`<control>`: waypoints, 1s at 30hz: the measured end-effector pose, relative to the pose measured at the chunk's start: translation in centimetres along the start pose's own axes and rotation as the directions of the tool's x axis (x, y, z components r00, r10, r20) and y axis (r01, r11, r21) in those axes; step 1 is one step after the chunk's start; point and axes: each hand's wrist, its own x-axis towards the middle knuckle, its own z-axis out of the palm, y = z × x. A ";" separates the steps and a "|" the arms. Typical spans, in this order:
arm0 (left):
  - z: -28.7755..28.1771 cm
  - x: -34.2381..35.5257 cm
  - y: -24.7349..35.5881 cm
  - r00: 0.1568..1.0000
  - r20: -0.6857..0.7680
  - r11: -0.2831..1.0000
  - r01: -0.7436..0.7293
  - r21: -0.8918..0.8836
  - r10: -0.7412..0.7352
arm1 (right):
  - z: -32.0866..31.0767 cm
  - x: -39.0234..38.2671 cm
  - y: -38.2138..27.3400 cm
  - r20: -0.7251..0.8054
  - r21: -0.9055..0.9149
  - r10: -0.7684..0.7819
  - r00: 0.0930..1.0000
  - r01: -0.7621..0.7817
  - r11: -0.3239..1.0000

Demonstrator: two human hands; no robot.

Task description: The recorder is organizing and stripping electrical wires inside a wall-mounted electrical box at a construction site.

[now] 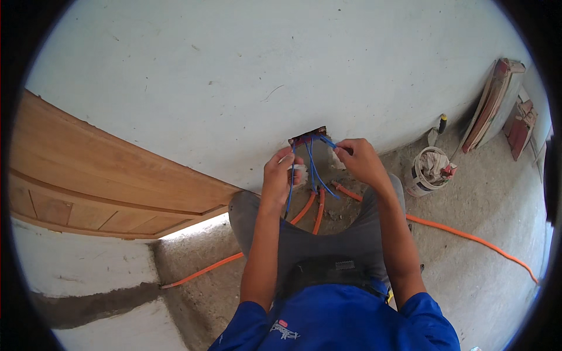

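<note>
A dark red wall box (307, 138) sits in an opening low in the pale wall. Several blue electrical wires (313, 169) come out of it and hang down. At the box's left, my left hand (280, 171) pinches one blue wire, whose tail drops below my fingers toward my knee. On the right side, my right hand (356, 157) grips another blue wire (328, 141) between thumb and fingertips, stretched out sideways from the box. Orange conduits (319, 210) end on the floor just below the box.
A wooden door (117, 169) stands at the left. To the right is a white bucket (422, 175) with crumpled material inside, and a trowel (436, 131) behind it. Boards (494, 105) lean against the wall. An orange conduit (474, 238) crosses the rough floor.
</note>
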 end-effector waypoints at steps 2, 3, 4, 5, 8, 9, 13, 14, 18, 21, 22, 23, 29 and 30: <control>-0.2 0.2 0.2 0.980 0.139 0.933 0.179 -0.314 -0.141 | 0.0 0.4 -1.1 0.041 0.055 -0.100 0.994 0.098 0.994; 0.3 0.3 -0.3 0.973 0.166 0.896 0.213 -0.390 -0.160 | 0.4 0.4 -1.7 0.043 0.055 -0.103 0.994 0.101 0.993; 0.7 0.4 -0.8 0.965 0.194 0.851 0.248 -0.463 -0.175 | 0.9 0.2 -2.3 0.072 0.079 -0.087 0.994 0.082 0.994; 1.3 0.3 -1.6 0.965 0.196 0.850 0.249 -0.465 -0.175 | 1.4 -0.2 -2.7 0.099 0.103 -0.069 0.993 0.058 0.993; 1.9 0.3 -4.3 0.955 0.237 0.836 0.275 -0.475 -0.180 | 4.2 -1.0 -2.1 0.042 -0.007 -0.301 0.953 0.301 0.953; 1.6 0.5 -5.1 0.945 0.301 0.806 0.276 -0.523 -0.128 | 5.3 -1.7 -1.6 -0.029 0.088 -0.272 0.962 0.273 0.958; 1.5 0.5 -5.1 0.907 0.407 0.722 0.355 -0.593 -0.112 | 6.3 -3.3 -0.7 -0.083 0.142 -0.182 0.980 0.192 0.971; 1.7 0.6 -5.3 0.908 0.404 0.721 0.355 -0.595 -0.114 | 6.0 -3.6 -1.0 -0.063 0.245 -0.102 0.993 0.115 0.963; 3.4 0.1 -5.4 0.901 0.432 0.605 0.365 -0.707 -0.040 | 5.8 -4.0 -1.2 -0.125 0.313 0.005 0.992 0.034 0.949; 3.6 0.0 -5.4 0.895 0.446 0.601 0.358 -0.715 -0.002 | 6.2 -4.0 -0.6 -0.191 0.254 -0.033 0.981 0.081 0.964; 3.4 0.1 -5.6 0.896 0.443 0.624 0.352 -0.698 -0.010 | 6.1 -4.0 -0.7 -0.188 0.253 -0.034 0.982 0.082 0.964; 3.2 0.2 -5.8 0.897 0.441 0.622 0.350 -0.700 -0.009 | 5.9 -4.0 -0.7 -0.189 0.246 -0.032 0.981 0.079 0.966; 2.4 0.2 -6.0 0.906 0.420 0.679 0.343 -0.649 -0.057 | 6.0 -3.5 -0.1 -0.235 0.267 -0.069 0.969 0.133 0.955; 2.4 0.1 -5.8 0.895 0.446 0.627 0.357 -0.692 -0.017 | 6.0 -3.5 0.0 -0.249 0.244 -0.099 0.963 0.162 0.956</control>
